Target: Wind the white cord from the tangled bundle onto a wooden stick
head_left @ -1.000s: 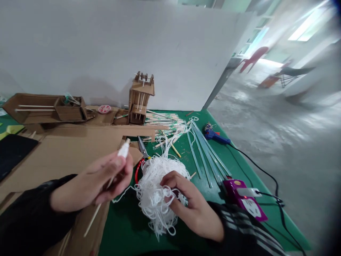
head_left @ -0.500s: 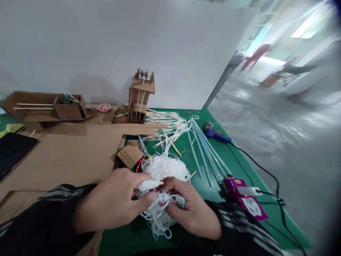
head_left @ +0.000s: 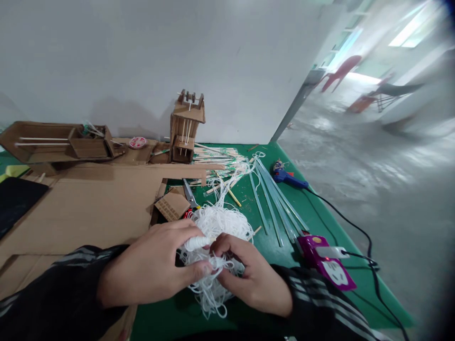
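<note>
My left hand (head_left: 156,267) is closed round a thin wooden stick wound with white string (head_left: 196,243), whose tip points right. My right hand (head_left: 249,274) pinches strands of a loose tangle of white string (head_left: 216,225) lying on the green table (head_left: 320,218), and its fingertips meet the stick's tip. Both hands rest over the tangle near the table's front edge. Black sleeves cover both forearms.
A big cardboard sheet (head_left: 81,208) lies to the left, a small cardboard tower (head_left: 186,128) and a cardboard tray (head_left: 57,144) at the back. Scissors (head_left: 190,196), clear glue sticks (head_left: 273,201), a blue glue gun (head_left: 286,176) and a purple power strip (head_left: 325,260) lie to the right.
My left hand has come down from a raised position with the stick and now meets my right hand over the string tangle. The right hand has barely moved.
</note>
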`<action>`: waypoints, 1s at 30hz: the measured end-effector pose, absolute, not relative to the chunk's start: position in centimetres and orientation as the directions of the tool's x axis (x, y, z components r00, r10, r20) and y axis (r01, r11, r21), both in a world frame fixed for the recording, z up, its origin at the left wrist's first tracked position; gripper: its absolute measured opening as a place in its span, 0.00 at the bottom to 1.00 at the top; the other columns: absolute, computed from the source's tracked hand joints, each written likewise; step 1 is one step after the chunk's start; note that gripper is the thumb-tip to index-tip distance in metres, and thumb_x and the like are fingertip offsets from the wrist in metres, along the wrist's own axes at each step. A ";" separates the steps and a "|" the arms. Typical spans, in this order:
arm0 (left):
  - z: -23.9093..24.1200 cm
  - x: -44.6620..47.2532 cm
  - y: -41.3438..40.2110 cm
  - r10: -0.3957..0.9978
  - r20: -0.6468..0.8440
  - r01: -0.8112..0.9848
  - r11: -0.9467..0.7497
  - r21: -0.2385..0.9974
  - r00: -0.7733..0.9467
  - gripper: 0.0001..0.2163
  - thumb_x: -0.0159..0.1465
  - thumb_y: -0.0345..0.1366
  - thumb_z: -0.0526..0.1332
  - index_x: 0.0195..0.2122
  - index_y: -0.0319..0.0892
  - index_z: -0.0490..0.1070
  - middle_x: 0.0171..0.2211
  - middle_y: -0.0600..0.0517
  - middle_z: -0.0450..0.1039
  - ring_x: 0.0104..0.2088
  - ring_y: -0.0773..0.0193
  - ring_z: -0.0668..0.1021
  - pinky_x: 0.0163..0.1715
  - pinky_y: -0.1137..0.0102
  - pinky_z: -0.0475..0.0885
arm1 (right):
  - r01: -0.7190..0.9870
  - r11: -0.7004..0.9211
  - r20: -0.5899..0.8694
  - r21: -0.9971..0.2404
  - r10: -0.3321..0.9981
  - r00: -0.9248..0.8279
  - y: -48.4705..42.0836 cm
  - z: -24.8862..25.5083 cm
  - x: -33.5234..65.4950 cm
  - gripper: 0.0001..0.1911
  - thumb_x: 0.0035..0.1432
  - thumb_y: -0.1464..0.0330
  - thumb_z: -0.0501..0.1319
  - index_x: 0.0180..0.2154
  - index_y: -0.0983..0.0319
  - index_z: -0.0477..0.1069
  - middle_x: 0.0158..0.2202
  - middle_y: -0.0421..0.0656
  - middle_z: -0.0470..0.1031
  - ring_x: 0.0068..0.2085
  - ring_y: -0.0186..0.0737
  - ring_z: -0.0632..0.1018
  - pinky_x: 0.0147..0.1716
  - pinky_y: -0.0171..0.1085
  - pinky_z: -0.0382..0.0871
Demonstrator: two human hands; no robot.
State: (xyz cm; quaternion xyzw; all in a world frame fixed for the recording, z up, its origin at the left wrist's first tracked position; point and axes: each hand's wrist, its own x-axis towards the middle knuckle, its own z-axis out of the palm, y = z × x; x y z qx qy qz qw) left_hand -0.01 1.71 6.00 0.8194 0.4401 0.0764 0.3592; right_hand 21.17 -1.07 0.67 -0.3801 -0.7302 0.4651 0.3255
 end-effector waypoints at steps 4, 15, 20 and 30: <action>5.9 0.1 1.9 0.759 -0.242 0.678 -0.331 0.656 0.604 0.11 0.66 0.44 0.56 0.30 0.44 0.69 0.27 0.57 0.69 0.29 0.64 0.70 0.30 0.70 0.60 | 0.259 0.289 0.127 -0.922 0.856 -0.502 -1.0 0.7 21.2 0.06 0.54 0.75 0.58 0.35 0.61 0.65 0.32 0.39 0.69 0.30 0.33 0.69 0.30 0.33 0.63; 5.9 -1.0 2.2 0.729 -0.326 0.480 -0.005 0.877 0.602 0.07 0.65 0.34 0.54 0.29 0.44 0.59 0.23 0.61 0.52 0.24 0.69 0.56 0.22 0.73 0.54 | 0.230 0.168 0.014 -0.959 0.835 -0.550 -1.0 0.8 21.8 0.08 0.54 0.70 0.60 0.35 0.60 0.60 0.32 0.39 0.66 0.29 0.33 0.65 0.28 0.34 0.61; 6.6 -1.6 2.1 0.788 -0.276 0.454 -0.004 0.891 0.550 0.08 0.65 0.32 0.51 0.28 0.44 0.56 0.23 0.60 0.50 0.24 0.69 0.55 0.22 0.73 0.54 | 0.192 0.150 0.023 -0.970 0.841 -0.541 -1.1 0.7 21.9 0.15 0.53 0.73 0.60 0.43 0.60 0.60 0.35 0.40 0.67 0.30 0.33 0.68 0.29 0.33 0.64; 6.4 -3.6 2.5 0.878 -0.199 0.535 -0.074 0.842 0.435 0.09 0.65 0.37 0.49 0.27 0.45 0.54 0.24 0.59 0.50 0.24 0.67 0.55 0.24 0.72 0.56 | 0.155 0.234 0.097 -0.960 0.795 -0.599 -0.6 0.0 22.5 0.11 0.59 0.64 0.62 0.42 0.62 0.68 0.33 0.42 0.71 0.29 0.33 0.68 0.27 0.33 0.64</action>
